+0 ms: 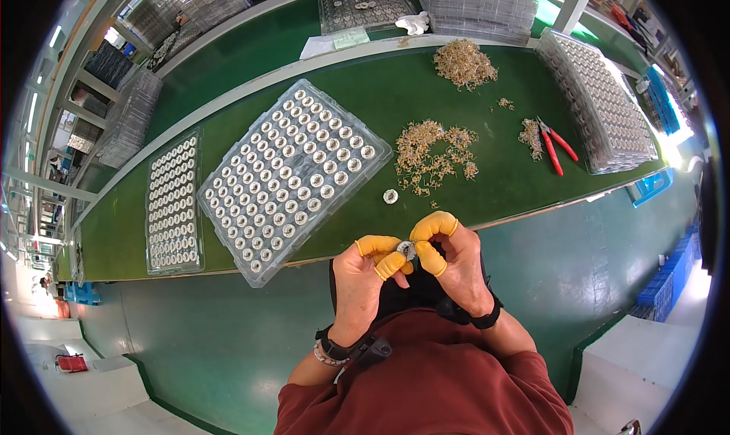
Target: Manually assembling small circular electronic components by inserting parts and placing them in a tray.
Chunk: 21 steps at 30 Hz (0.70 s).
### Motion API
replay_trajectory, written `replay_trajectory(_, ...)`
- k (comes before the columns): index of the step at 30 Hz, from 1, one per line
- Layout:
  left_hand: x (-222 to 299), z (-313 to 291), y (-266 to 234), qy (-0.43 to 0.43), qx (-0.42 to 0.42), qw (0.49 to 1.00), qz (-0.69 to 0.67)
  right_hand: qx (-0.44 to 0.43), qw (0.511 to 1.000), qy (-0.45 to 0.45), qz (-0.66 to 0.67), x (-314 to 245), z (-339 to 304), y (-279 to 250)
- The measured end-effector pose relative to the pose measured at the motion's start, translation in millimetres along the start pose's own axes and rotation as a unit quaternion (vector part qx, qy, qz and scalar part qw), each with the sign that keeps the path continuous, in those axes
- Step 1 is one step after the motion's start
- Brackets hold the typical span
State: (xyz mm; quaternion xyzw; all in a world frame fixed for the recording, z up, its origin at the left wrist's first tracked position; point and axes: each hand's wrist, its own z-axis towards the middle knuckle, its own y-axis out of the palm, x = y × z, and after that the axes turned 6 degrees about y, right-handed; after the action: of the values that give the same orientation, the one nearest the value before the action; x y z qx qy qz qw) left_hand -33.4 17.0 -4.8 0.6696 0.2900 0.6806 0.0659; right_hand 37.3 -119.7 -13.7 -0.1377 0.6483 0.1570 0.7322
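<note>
Between my two hands, just off the bench's front edge, is a small round white part [407,249] with a greyish face. My left hand [366,271] grips it from the left, with yellow finger cots on the thumb and fingers. From the right my right hand [454,258], also in yellow cots, pinches at the same part; whether a small metal piece sits in those fingertips is hidden. A similar loose white round part [390,196] lies on the green bench just beyond my hands. Past it spreads a loose heap of small brass-coloured metal pieces [426,150].
A clear plastic tray [255,277] of white round parts lies tilted at left, beside a second tray [199,237]. Red-handled pliers [553,146] lie at right near a small pile of metal pieces [531,138]. Stacked filled trays [601,108] stand far right; another metal heap [464,64] lies at the back.
</note>
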Motion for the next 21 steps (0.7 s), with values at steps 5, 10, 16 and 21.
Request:
replay_trajectory(5, 0.8, -0.9, 1.1, 0.002, 0.006, 1.000, -0.005, -0.006, 1.000, 0.004, 0.018, -2.4, -0.7, -0.5)
replay_trajectory(10, 1.1, -1.3, 0.6, 0.006, 0.008, 1.000, 0.005, -0.013, 0.999, 0.004, 0.035, -0.3, -1.6, -0.9)
replay_trajectory(16, 1.6, -2.3, 0.1, 0.008, 0.009, 1.000, 0.011, -0.013, 1.000, 0.000, 0.022, 1.3, -2.2, 0.0)
replay_trajectory(21, 1.1, -3.9, 0.2, 0.010, 0.012, 1.000, 0.017, -0.007, 1.000, -0.007, 0.016, 2.5, -3.4, 1.4)
